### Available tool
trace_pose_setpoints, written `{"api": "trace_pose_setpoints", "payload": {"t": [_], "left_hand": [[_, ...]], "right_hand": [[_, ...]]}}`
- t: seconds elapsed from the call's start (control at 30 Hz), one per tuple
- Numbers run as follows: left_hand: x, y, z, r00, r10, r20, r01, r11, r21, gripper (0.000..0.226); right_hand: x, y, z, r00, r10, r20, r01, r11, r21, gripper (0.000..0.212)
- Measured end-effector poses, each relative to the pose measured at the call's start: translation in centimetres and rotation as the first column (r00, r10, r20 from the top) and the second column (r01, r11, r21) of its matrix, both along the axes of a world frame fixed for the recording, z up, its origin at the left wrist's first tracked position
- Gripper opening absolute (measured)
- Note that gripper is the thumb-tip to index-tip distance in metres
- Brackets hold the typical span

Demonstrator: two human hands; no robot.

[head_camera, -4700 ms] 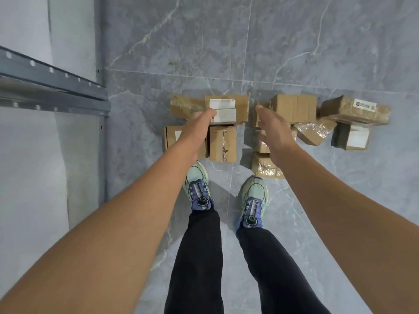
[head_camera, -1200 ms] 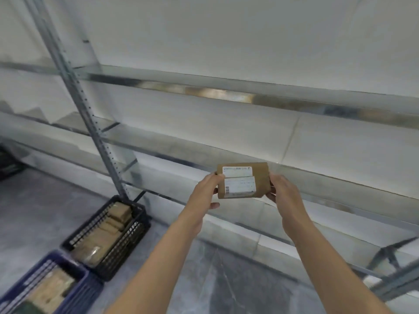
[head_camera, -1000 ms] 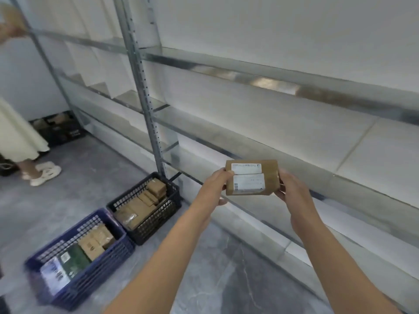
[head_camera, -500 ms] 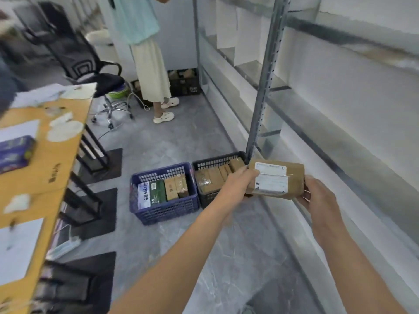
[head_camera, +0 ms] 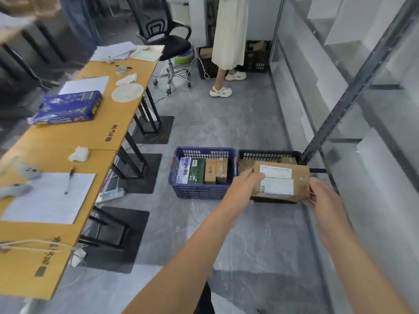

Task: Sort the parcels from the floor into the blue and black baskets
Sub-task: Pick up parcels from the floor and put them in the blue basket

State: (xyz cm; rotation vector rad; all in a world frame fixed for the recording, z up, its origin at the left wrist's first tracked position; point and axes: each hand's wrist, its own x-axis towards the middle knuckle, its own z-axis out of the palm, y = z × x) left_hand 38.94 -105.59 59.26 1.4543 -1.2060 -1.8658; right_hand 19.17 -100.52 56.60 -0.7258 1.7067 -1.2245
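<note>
The parcel, a brown taped cardboard box with two white labels and a barcode on top, is held level over the black basket, right beside the blue basket. The left grip and right grip pinch its opposite ends.

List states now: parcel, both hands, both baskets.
parcel: held in the air, label side up, in front of the black basket.
left hand: grips the parcel's left end.
right hand: grips the parcel's right end.
blue basket: upright, holds a row of boxes.
black basket: upright, right of the blue one, holds brown parcels, partly hidden by the held parcel.
</note>
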Motion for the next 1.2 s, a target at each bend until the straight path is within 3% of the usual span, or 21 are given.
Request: {"api": "trace_pose_setpoints", "payload": {"t": [0.6, 0.93, 1.03, 1.2], "left_hand": [[13.7, -20.2, -12.1, 0.999, -0.01, 0.042, 0.0, 0.974, 0.227, 0.044], [12.9, -29.4, -20.1, 0.988, -0.017, 0.155, -0.041, 0.931, 0.363, 0.027], [11.8, -32.6, -23.7, 0.981, -0.006, 0.195, -0.072, 0.918, 0.39, 0.017], [10.3, -36.9, -31.3, 0.967, -0.069, 0.245, -0.045, 0.9, 0.434, 0.034]], "right_hand": [[14.1, -20.1, -10.5, 0.999, -0.043, -0.005, 0.043, 0.961, 0.274, 0.02], [13.0, -30.1, -19.6, 0.997, 0.076, 0.028, -0.081, 0.898, 0.432, 0.026], [12.0, -33.3, -23.4, 0.988, 0.141, 0.068, -0.156, 0.859, 0.488, 0.038], [10.3, -37.7, -30.5, 0.972, 0.219, 0.083, -0.227, 0.791, 0.569, 0.04]]}}
